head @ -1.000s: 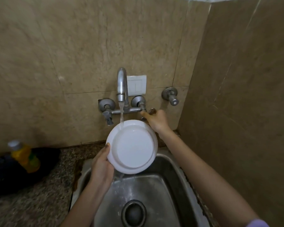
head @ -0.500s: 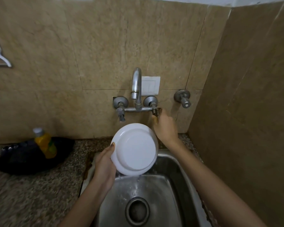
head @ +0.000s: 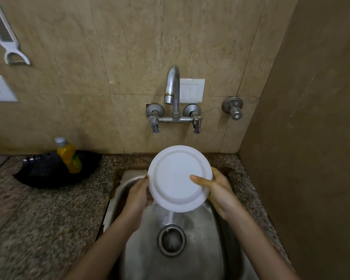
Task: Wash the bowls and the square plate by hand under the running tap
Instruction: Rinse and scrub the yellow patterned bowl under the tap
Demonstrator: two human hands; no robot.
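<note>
At bottom centre of the frame, a round steel drain (head: 171, 240) in a stainless-steel sink (head: 200, 259) takes water running off a white round bowl (head: 176, 178), held at mid-frame with its underside turned to the camera and its lower edge above the drain. The left hand (head: 138, 196) curls round the bowl's left rim; the right hand (head: 220, 190) grips the right rim, thumb pressed on the base. The bowl lies between both hands, neither nearer than the other. Straight above it in the frame, the curved chrome tap (head: 173, 85) on the beige tiled wall (head: 129, 47) shows no visible stream, so a further rinse would likely mean lifting the bowl up-frame.
</note>
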